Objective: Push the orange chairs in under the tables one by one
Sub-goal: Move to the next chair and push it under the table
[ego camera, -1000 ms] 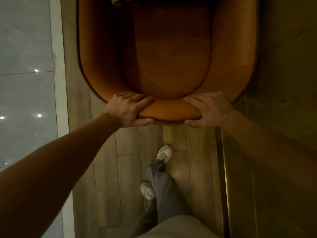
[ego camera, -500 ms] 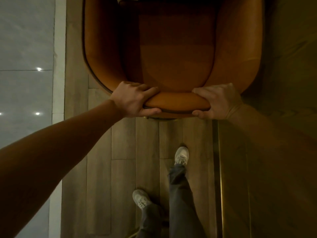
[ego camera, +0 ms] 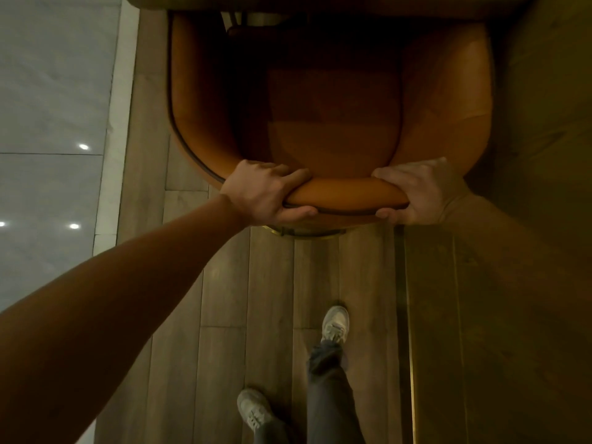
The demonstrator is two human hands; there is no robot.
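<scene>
Gripping the curved back rim of the orange chair (ego camera: 333,100), your left hand (ego camera: 267,195) and your right hand (ego camera: 419,192) are both clamped around it, fingers curling over the top of the rim and thumbs pressing under it. You are holding the chair at 12 o'clock from your body, arms stretched out ahead. Its front edge is running under the dark counter (ego camera: 320,3) that is spanning the top of the view, so the seat is sitting partly beneath it while the backrest is standing clear on your side.

To your 9 o'clock a strip of wooden floor (ego camera: 224,299) is lying open beside the chair, and past a pale border the glossy grey tiled floor (ego camera: 54,91) is reflecting small ceiling lights. At 3 o'clock a brass-coloured strip (ego camera: 408,315) is edging a darker wooden surface (ego camera: 512,315) that is sitting close against the chair's right flank, leaving little room there. Behind the chair, at 6 o'clock, the planks are lying open around your white shoes (ego camera: 334,323), one foot ahead of the other. You are seeing no readable writing or labels in this dim light.
</scene>
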